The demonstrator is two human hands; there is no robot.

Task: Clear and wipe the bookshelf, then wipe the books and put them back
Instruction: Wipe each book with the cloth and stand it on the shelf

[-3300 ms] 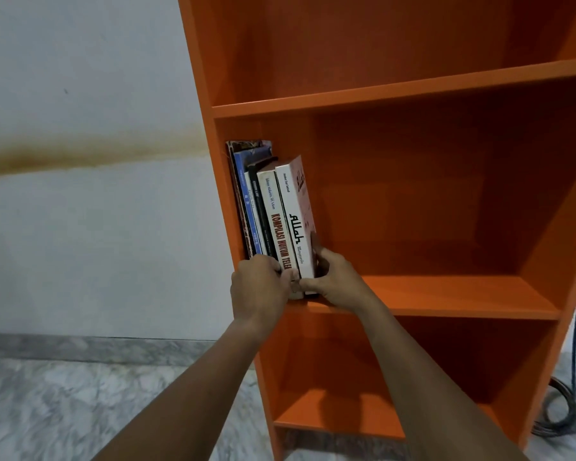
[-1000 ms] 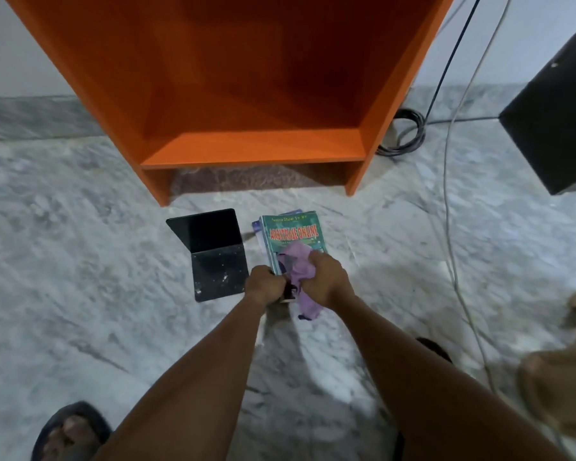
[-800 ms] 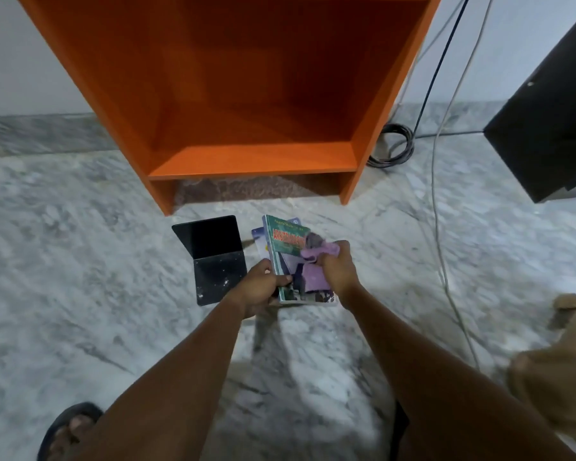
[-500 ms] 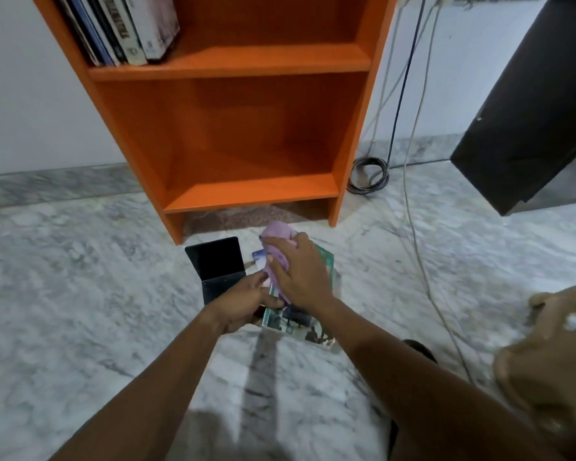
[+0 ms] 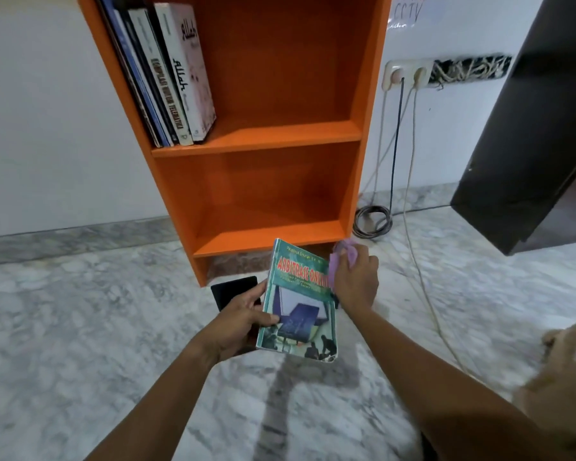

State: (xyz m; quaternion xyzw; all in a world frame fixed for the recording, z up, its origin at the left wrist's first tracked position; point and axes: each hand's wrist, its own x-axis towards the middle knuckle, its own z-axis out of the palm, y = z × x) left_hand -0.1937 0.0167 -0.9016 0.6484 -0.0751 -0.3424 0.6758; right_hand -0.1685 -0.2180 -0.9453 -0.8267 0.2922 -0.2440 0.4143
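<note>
Head view, single frame.

1. Green book (image 5: 296, 301): centre of the frame, held off the floor in front of the foot of the bookshelf, front cover facing the camera, red title lettering near its top, lower corner worn.
2. Left hand (image 5: 243, 319): clasps the left edge of the green book, thumb laid across the cover, fingers behind it.
3. Right hand (image 5: 356, 281): curled round a bunched purple cloth (image 5: 341, 257), which touches the upper right edge of the cover.
4. Orange bookshelf (image 5: 256, 146): upper centre, standing against a white wall. The lowest compartment holds nothing that can be seen.
5. Row of books (image 5: 170, 78): upright, leaning slightly, packed against the left wall of the compartment above the lowest one; the rightmost is white with black script on its spine.
6. Black flat object (image 5: 233, 289): on the floor just left of the green book, partly hidden by the left hand; what it is cannot be told.
7. Marble floor (image 5: 80, 327): grey-white, across the lower half.
8. Wall socket (image 5: 406, 74): upper right, with two cables (image 5: 394, 134) hanging down to a coil (image 5: 371, 221) beside the bookshelf's right foot.
9. Dark cabinet (image 5: 529, 128): right edge of the frame.
10. Tan blurred shape (image 5: 562, 377): lower right; not identifiable.
</note>
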